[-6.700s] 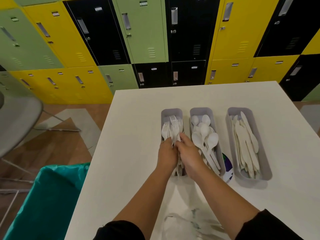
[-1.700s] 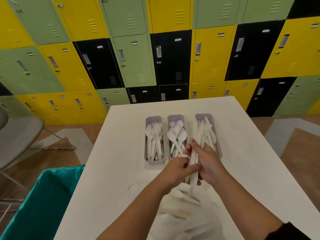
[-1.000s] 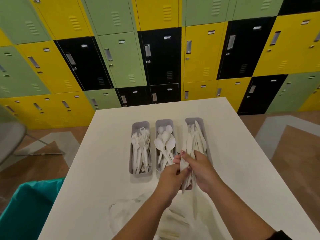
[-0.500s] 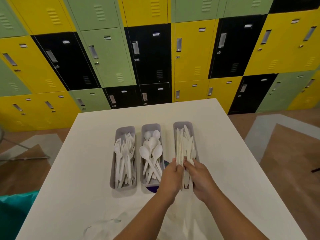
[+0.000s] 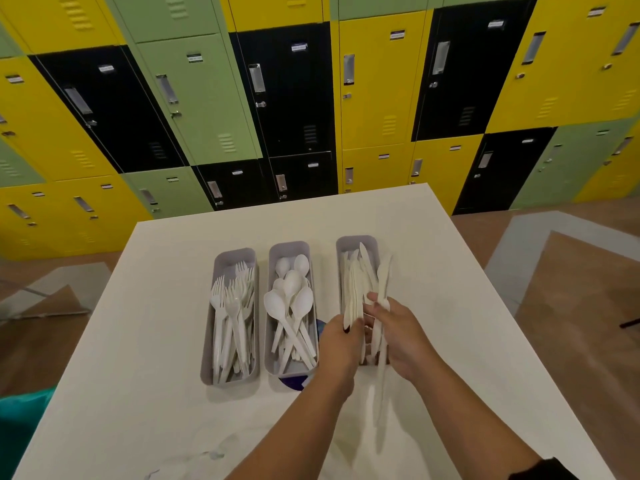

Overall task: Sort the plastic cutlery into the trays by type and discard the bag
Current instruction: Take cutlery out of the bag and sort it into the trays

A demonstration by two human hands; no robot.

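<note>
Three grey trays stand side by side on the white table (image 5: 145, 341): the left tray (image 5: 207, 327) holds white forks (image 5: 232, 306), the middle tray (image 5: 272, 337) holds white spoons (image 5: 292, 303), the right tray (image 5: 356, 242) holds white knives (image 5: 362, 268). My left hand (image 5: 341, 344) grips a bunch of knives (image 5: 350, 296) standing over the right tray. My right hand (image 5: 401, 334) holds a single knife (image 5: 383, 282) just right of that bunch. The clear plastic bag (image 5: 214, 455) lies flat near the table's front edge.
A blue and white piece (image 5: 294, 382) peeks out from under the middle tray's near end. A teal bin (image 5: 20, 417) stands at the table's front left. Lockers in yellow, green and black fill the wall behind. Wooden floor lies to the right.
Both hands carried the knives from above the bag forward to the right tray. The bunch has split: my left hand keeps most, my right hand has drawn one knife aside.
</note>
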